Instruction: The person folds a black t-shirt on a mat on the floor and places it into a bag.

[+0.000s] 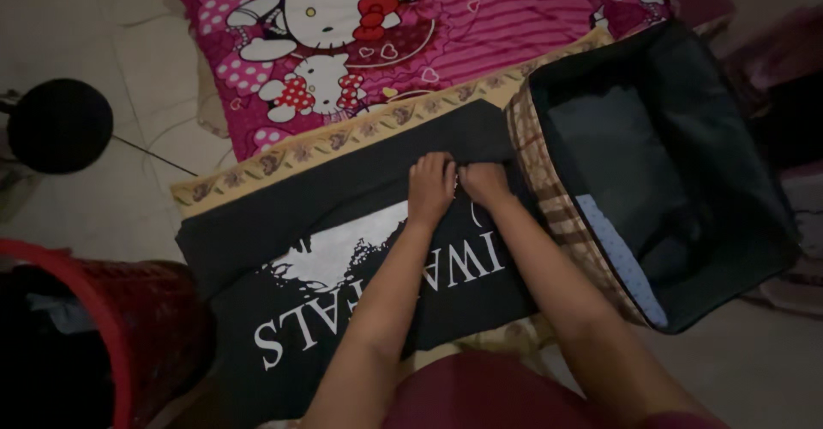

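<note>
A black T-shirt (283,223) with a white print lies spread flat on the floor in front of me. My left hand (431,186) and my right hand (483,182) rest side by side on its far part, fingers curled and pinching the black fabric near a fold. The shirt's far edge lies over a beige floral-bordered cloth (283,159).
An open dark fabric storage box (737,163) with a plaid outer side stands at the right, holding folded clothes. A pink cartoon-print blanket (480,18) lies beyond. A red laundry basket (120,309) sits at the left, a round black object (58,125) above it.
</note>
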